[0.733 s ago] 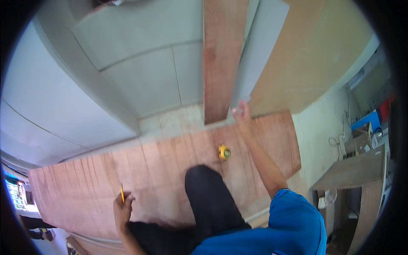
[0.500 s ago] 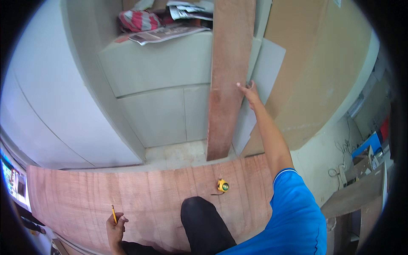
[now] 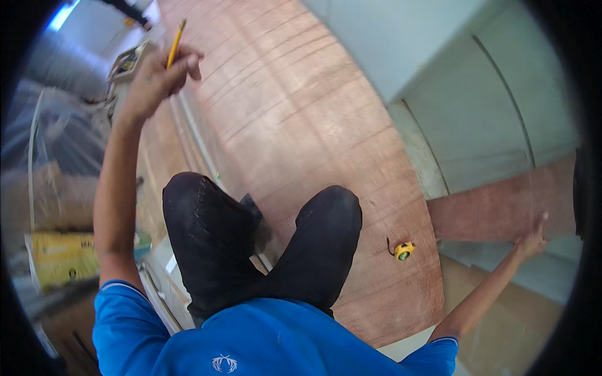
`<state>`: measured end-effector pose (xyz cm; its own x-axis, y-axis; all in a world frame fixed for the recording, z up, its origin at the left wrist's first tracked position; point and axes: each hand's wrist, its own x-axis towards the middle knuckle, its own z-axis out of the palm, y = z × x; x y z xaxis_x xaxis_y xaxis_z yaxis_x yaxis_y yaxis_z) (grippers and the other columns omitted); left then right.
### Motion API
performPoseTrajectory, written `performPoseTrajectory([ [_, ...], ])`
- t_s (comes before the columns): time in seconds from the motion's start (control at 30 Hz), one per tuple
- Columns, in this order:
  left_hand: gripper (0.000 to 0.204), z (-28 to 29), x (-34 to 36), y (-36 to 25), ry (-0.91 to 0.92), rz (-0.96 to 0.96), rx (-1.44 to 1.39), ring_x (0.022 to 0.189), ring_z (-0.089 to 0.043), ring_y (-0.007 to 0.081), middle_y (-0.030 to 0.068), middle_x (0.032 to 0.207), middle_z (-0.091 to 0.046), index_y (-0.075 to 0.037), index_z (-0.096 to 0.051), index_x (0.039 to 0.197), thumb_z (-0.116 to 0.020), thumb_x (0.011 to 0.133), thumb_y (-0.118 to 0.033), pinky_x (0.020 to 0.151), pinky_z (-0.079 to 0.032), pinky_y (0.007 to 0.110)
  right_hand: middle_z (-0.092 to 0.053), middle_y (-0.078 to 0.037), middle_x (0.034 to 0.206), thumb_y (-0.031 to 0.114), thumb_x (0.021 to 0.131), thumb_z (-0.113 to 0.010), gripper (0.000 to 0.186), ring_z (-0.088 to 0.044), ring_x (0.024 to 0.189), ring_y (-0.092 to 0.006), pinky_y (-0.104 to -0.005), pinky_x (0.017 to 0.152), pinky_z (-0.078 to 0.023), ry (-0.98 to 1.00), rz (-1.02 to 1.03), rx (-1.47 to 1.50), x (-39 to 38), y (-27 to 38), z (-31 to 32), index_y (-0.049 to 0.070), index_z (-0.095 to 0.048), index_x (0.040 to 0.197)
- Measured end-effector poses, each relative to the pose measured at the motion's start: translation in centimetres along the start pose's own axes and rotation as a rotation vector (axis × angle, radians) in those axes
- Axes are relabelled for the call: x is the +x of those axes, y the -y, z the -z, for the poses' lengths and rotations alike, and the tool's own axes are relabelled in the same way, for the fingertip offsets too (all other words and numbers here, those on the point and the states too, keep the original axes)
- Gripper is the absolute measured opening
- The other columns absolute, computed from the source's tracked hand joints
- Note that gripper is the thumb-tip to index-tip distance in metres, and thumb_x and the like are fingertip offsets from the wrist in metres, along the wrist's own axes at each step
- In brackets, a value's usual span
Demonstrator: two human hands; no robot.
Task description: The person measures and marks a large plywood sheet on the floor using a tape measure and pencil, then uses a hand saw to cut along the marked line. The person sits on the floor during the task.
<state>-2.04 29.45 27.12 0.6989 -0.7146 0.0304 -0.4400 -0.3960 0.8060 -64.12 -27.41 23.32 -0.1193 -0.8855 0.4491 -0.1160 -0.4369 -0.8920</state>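
Note:
A yellow pencil [image 3: 176, 42] sticks up from my left hand [image 3: 158, 76], whose fingers are closed round it above the plywood sheet's left side. Off to the right, my right hand [image 3: 532, 240] grips the edge of a long reddish-brown wooden plank [image 3: 483, 203], with one digit over its face and the other fingers partly hidden. The plank leans against pale cabinet fronts, its lower end by the sheet's edge. On the large plywood sheet [image 3: 282, 119] lies a yellow tape measure [image 3: 404, 252], a short dark strap beside it. My knees, in dark trousers, are at the sheet.
Pale cabinets [image 3: 527, 94] stand along the right. A brown panel [image 3: 501, 307] is below the plank. To the left are clear plastic sheeting [image 3: 66, 131], a yellow bag [image 3: 63, 258] and a small box of items [image 3: 128, 62]. A dark-clad leg shows at the top left.
My view has swung left and down, so the sheet now runs up the picture. My left hand, still with the pencil, reaches farther out. My right hand stays at the plank's edge.

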Motion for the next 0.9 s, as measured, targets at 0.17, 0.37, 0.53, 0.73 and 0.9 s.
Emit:
performPoseTrajectory([
  [0.17,0.029,1.6,-0.6,0.4,-0.13,0.061,-0.016,0.057,-0.045,0.0008,-0.0055,0.08,-0.064,-0.01,-0.069,0.116,-0.063,0.106,-0.037,0.049,-0.034,0.018,-0.064,-0.023,0.133,0.02,0.092,-0.083,0.06,-0.068,0.115,-0.032,-0.044,0.102,-0.059,0.021,0.197,-0.151,-2.8,1.8,-7.8,-0.016,-0.056,0.131],
  [0.37,0.027,-9.0,3.6,6.0,0.003,0.137,0.303,0.067,-0.054,0.0049,-0.002,0.081,-0.066,-0.009,-0.072,0.111,-0.064,0.105,-0.034,0.058,-0.043,0.023,-0.067,-0.021,0.127,0.015,0.092,-0.082,0.047,-0.068,0.11,-0.0272,-0.041,0.103,-0.059,0.131,0.33,-0.179,-2.7,0.6,-8.4,-0.014,-0.062,0.123],
  [0.53,0.031,-14.5,2.2,15.2,0.242,0.176,0.809,0.085,-0.067,0.0437,0.0256,0.093,-0.07,0.003,-0.067,0.103,-0.057,0.105,-0.027,0.08,-0.052,0.053,-0.069,-0.024,0.122,0.015,0.089,-0.085,0.043,-0.069,0.107,-0.0275,-0.0444,0.104,-0.06,0.07,0.287,-0.138,-2.9,-1.1,0.2,-0.016,-0.065,0.112],
  [0.73,0.029,-13.0,-1.8,25.7,0.253,0.209,0.573,0.097,-0.068,0.0466,0.0292,0.1,-0.07,0.002,-0.07,0.105,-0.058,0.097,-0.023,0.088,-0.052,0.052,-0.069,-0.021,0.126,0.011,0.085,-0.088,0.051,-0.069,0.107,-0.0262,-0.0425,0.1,-0.06,-0.135,0.143,-0.189,-5.3,0.5,0.0,-0.012,-0.063,0.122],
  [0.9,0.034,-11.3,-1.0,26.8,0.301,0.16,0.47,0.097,-0.068,0.0476,0.0302,0.099,-0.071,0.003,-0.073,0.103,-0.06,0.093,-0.027,0.089,-0.052,0.053,-0.067,-0.02,0.13,0.011,0.087,-0.086,0.054,-0.068,0.111,-0.0274,-0.0455,0.103,-0.058,0.085,0.265,-0.108,-8.6,7.8,-9.2,-0.012,-0.06,0.129],
])
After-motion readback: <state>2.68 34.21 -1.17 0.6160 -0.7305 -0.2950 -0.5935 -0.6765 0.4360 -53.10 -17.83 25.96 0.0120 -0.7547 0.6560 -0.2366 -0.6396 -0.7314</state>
